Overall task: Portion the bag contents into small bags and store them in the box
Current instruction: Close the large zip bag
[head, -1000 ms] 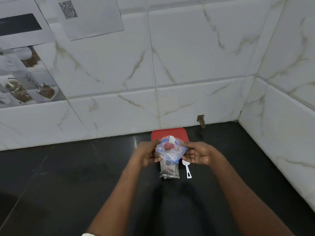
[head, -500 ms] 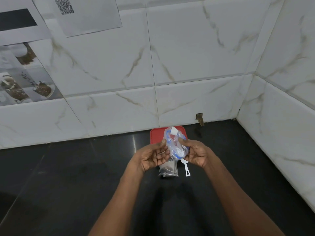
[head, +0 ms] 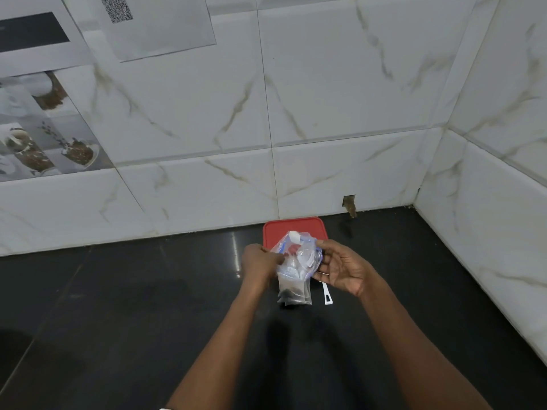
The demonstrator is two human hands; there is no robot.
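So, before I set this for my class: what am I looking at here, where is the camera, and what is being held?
No machine here: these are a person's two bare hands, filmed by one camera worn on the head, looking down. The left hand and right hand hold a crumpled clear bag with a blue strip, above a black counter. Behind it lies a red lid. Nearer are a small bag of dark stuff and the handle of a white scoop.

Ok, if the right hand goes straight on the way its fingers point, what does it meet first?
The right hand would meet the bag first; it seems to be touching its edge now.
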